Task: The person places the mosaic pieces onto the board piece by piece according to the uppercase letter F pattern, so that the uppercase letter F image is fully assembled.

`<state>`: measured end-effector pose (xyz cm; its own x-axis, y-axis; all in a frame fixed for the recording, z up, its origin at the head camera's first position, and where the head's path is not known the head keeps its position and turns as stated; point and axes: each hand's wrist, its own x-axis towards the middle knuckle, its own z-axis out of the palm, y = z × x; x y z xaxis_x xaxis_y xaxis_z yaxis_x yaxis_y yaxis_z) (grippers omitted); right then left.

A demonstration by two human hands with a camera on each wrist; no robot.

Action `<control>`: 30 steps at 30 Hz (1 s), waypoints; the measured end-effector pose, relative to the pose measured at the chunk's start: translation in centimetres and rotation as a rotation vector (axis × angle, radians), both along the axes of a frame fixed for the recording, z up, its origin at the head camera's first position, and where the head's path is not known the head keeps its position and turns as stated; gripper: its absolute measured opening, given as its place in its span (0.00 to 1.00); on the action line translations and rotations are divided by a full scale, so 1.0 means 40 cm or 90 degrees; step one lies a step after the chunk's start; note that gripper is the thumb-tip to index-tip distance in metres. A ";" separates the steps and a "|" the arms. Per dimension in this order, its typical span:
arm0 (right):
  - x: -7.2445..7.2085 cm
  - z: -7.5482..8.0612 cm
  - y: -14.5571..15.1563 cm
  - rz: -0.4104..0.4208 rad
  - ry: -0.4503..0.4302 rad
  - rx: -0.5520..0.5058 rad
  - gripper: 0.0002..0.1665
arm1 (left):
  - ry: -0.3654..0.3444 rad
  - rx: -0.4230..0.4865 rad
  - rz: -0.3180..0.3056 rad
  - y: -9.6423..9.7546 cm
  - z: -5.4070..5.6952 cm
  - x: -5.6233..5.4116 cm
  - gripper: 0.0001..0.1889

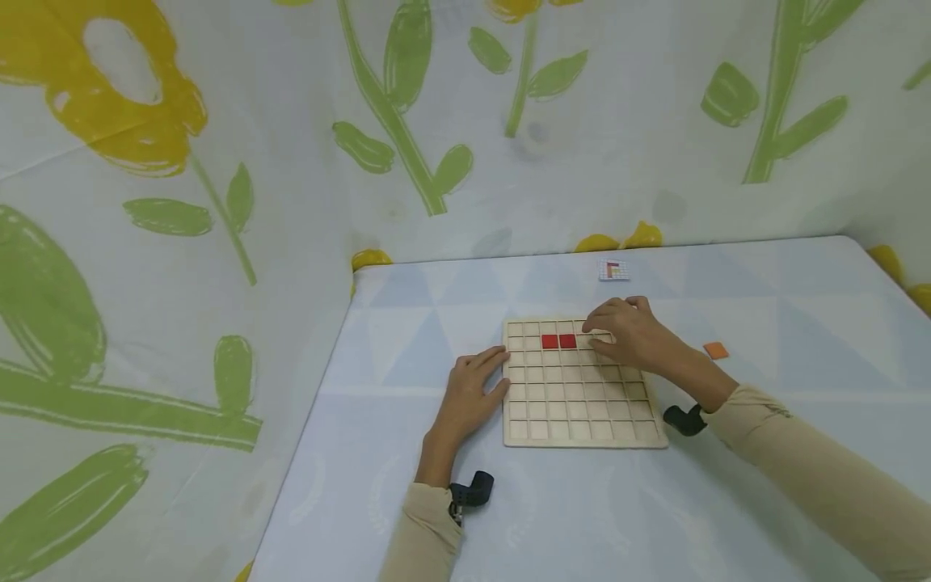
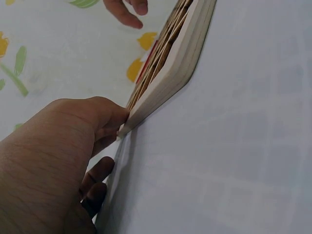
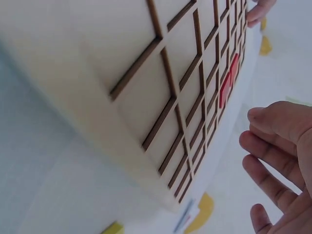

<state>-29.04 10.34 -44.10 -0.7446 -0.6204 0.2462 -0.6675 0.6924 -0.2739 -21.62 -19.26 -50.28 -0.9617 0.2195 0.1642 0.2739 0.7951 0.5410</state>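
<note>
Apparent step: tile placement; red tiles (image 1: 567, 341) occupy the board's (image 1: 576, 391) far part. Left hand (image 1: 469, 392), fingers extended, touches its left edge; right hand (image 1: 631, 333) hovers, fingers parted. Next: probably pinch the orange tile (image 1: 716, 350), right.

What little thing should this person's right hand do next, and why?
Probably reach over and pick up the orange tile: the right hand looks empty over the board, where two red tiles already sit in squares, while the orange one lies loose on the table, right of the board.
</note>
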 end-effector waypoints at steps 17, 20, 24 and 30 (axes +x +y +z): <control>0.076 0.014 0.152 -0.054 -0.007 -0.027 0.12 | 0.007 0.010 0.008 0.004 -0.009 0.001 0.25; 0.087 0.012 0.172 -0.062 -0.003 -0.026 0.12 | 0.012 0.009 0.013 0.001 -0.011 0.001 0.25; 0.101 0.009 0.199 -0.088 -0.006 -0.018 0.12 | 0.016 0.007 0.011 0.001 -0.011 0.000 0.25; 0.122 -0.006 0.241 -0.137 -0.018 0.006 0.11 | 0.010 0.017 0.007 0.009 -0.007 0.001 0.25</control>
